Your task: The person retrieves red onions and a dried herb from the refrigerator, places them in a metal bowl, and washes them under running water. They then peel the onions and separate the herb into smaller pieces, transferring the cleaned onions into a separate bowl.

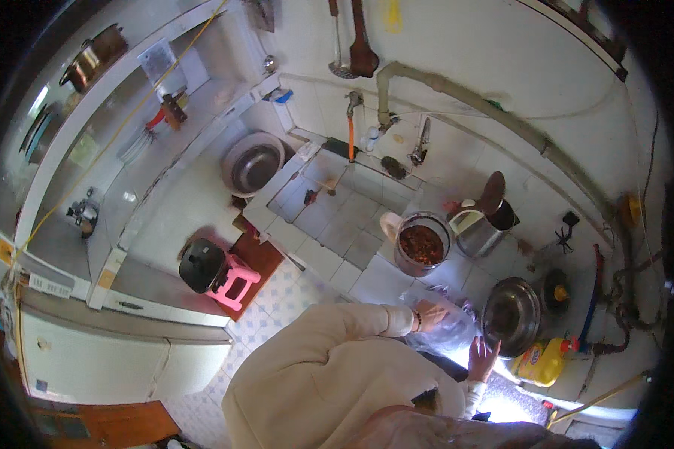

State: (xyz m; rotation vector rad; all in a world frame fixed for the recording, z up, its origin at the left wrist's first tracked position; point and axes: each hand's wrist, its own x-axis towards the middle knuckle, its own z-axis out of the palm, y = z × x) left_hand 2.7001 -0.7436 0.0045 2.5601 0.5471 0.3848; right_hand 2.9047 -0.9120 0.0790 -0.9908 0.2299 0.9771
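Note:
My left hand (pixel 429 315), with a dark bracelet at the wrist, reaches into or against a clear plastic bag (pixel 446 331) on the tiled counter. The film partly covers its fingers, so their grip is unclear. Purplish pieces (pixel 465 306) show at the bag's far side; what they are I cannot make out. My right hand (pixel 482 362) is at the bag's right edge, fingers spread, nothing visible in it. Just beyond that hand sits a round metal basin (pixel 510 314). A clear pitcher (pixel 423 247) with reddish-brown chopped contents stands beyond the bag.
A metal kettle (pixel 480 227), its lid raised, stands beside the pitcher. To the right are a yellow jug (pixel 541 362) and a dark round lid (pixel 556 291) with a yellow knob. Left of the pitcher lies a tiled sink (pixel 337 216). A pink stool (pixel 237 280) stands on the left.

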